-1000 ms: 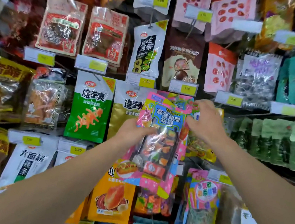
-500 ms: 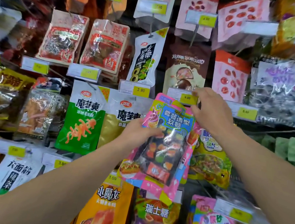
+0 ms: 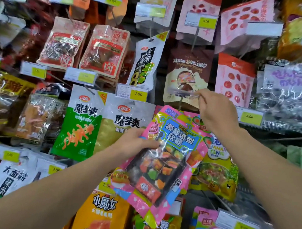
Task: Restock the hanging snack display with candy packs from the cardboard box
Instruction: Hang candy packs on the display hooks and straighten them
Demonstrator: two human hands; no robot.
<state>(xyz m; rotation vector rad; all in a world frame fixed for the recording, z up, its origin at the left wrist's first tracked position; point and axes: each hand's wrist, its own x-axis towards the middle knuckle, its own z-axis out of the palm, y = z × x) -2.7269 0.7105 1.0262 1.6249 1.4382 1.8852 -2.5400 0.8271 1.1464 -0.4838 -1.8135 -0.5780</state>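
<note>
A pink candy pack (image 3: 167, 159) with a blue label and a clear window of coloured sweets hangs tilted in front of the display. My left hand (image 3: 133, 142) grips its left edge, thumb on the front. My right hand (image 3: 214, 112) is above the pack's top right corner, fingers pinched on a clear price-tag holder (image 3: 182, 93) at the end of a hook, which is tipped up flat. Whether the pack's hole sits on the hook is hidden behind my hand. The cardboard box is out of view.
The wall of hooks is packed with hanging snack bags: a green and white bag (image 3: 79, 125) to the left, a yellow candy bag (image 3: 216, 174) behind the pink pack, an orange bag (image 3: 102, 216) below. Yellow price tags such as one marked 3.90 (image 3: 132, 92) stick out on hook ends.
The view has shifted down the display. My right hand rose from the pack's top corner to the price-tag holder and tipped it up. My left hand kept hold of the pack.
</note>
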